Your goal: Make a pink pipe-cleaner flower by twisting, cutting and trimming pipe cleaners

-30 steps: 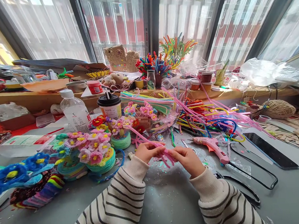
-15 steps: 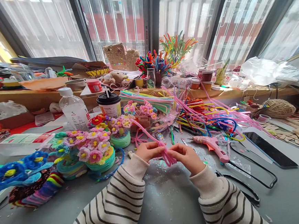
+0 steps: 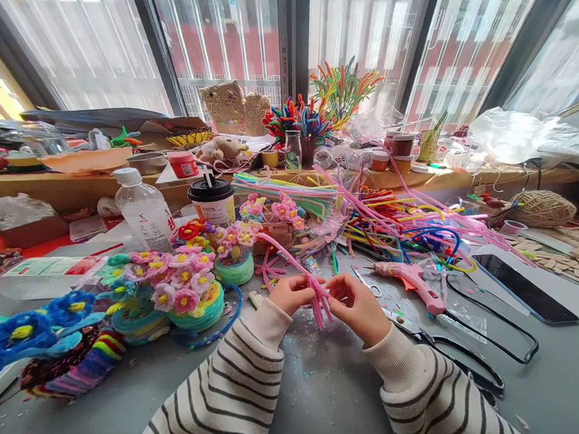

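Pink pipe cleaners (image 3: 320, 301), bent into a small looped bundle, are pinched between my two hands above the grey table. My left hand (image 3: 291, 293) grips the bundle from the left, and one long pink stem runs up and away behind it. At the bundle's right side, my right hand (image 3: 359, 305) has thumb and index finger bent close against the loops. A pair of black-handled scissors (image 3: 468, 357) lies by my right sleeve. Behind my right hand are a pink glue gun (image 3: 409, 278) and smaller scissors (image 3: 367, 281).
Pipe-cleaner flower pots (image 3: 196, 304) and a blue-flowered basket (image 3: 71, 368) crowd the left. Loose coloured pipe cleaners (image 3: 384, 216) pile up behind. A bottle (image 3: 141, 212) and lidded cup (image 3: 211, 203) stand back left; a phone (image 3: 526, 288) and twine ball (image 3: 544, 208) lie right.
The looped ends of the pink bundle have turned to hang more downward. My right hand has shifted slightly, and more of the black-handled scissors shows beside its sleeve.
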The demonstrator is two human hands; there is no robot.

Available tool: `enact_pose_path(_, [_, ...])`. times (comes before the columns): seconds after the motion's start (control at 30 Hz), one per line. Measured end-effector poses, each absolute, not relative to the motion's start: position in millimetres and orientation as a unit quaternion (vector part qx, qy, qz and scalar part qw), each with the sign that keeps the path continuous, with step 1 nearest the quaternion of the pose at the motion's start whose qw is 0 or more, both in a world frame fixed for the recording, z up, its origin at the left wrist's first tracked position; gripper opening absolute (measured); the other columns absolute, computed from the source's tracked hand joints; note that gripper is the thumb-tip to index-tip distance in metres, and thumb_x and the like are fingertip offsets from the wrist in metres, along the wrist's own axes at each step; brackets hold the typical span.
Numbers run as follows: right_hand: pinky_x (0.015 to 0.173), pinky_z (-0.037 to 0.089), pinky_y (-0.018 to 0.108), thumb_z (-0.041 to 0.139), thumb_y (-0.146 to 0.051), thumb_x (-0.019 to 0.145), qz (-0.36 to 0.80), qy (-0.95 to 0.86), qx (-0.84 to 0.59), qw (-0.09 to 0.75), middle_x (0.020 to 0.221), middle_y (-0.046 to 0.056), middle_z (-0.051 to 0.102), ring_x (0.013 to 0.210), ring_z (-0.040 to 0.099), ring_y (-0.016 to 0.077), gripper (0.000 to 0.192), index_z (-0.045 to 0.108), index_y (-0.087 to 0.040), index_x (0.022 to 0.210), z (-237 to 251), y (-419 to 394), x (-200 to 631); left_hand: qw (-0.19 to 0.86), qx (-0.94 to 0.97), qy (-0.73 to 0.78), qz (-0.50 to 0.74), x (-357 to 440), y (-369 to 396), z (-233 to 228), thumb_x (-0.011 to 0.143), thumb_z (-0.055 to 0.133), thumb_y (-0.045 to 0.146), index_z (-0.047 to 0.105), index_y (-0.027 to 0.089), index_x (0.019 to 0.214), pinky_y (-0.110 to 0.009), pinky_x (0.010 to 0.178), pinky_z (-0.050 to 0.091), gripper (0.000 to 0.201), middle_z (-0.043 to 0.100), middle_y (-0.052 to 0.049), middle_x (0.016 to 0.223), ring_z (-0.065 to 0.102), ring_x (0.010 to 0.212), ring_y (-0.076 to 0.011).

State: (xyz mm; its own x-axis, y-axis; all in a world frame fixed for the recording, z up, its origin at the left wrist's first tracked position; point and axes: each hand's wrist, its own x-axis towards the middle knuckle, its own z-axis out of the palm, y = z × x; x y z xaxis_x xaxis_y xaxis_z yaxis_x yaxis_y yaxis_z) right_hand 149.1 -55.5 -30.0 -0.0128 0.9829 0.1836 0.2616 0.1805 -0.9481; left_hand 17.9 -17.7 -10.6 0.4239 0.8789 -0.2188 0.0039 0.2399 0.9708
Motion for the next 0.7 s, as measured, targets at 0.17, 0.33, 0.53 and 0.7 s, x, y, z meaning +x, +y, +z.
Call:
enact_pose_path(0.17, [0.049, 0.039, 0.022, 0.054, -0.027, 0.062, 0.375, -0.6, -0.521, 0.477, 0.061, 0.001, 0.053, 0.054, 0.048, 0.0114, 0.015, 0.05, -0.016, 0.071, -28.9, -54.7, 151.8, 0.664, 0.513, 0.423, 0.341, 18.3, -17.3, -9.7, 0.05, 0.058, 0.017, 0.061, 0.01, 0.078, -0.026, 0.059, 0.042, 0.028, 0.06, -0.002, 0.059, 0.055, 0.056, -0.0125])
enact_pose_path(0.33, [0.052, 0.04, 0.024, 0.052, -0.031, 0.064, 0.42, -0.591, -0.505, 0.469, 0.062, 0.001, 0.054, 0.055, 0.05, 0.012, 0.016, 0.051, -0.016, 0.071, -30.6, -53.4, 151.9, 0.667, 0.515, 0.417, 0.341, 16.9, -17.0, -9.4, 0.049, 0.061, 0.018, 0.061, 0.009, 0.08, -0.026, 0.06, 0.042, 0.033, 0.061, -0.002, 0.061, 0.055, 0.058, -0.0133])
enact_pose_path(0.53, [0.053, 0.042, 0.025, 0.057, -0.027, 0.06, 0.48, -0.562, -0.478, 0.475, 0.064, 0.002, 0.057, 0.058, 0.054, 0.0136, 0.017, 0.051, -0.015, 0.071, -32.9, -53.1, 151.5, 0.65, 0.543, 0.411, 0.338, 16.3, -15.8, -12.1, 0.05, 0.061, 0.019, 0.061, 0.008, 0.081, -0.025, 0.06, 0.041, 0.032, 0.061, -0.004, 0.065, 0.054, 0.062, -0.0138])
enact_pose_path(0.7, [0.051, 0.042, 0.024, 0.057, -0.027, 0.059, 0.525, -0.512, -0.459, 0.502, 0.059, 0.0, 0.058, 0.053, 0.054, 0.0126, 0.014, 0.053, -0.016, 0.067, -30.2, -53.8, 151.4, 0.667, 0.561, 0.367, 0.326, 16.7, -15.0, -18.0, 0.059, 0.056, 0.03, 0.058, 0.011, 0.087, -0.028, 0.068, 0.04, 0.034, 0.061, -0.004, 0.072, 0.053, 0.071, -0.0149])
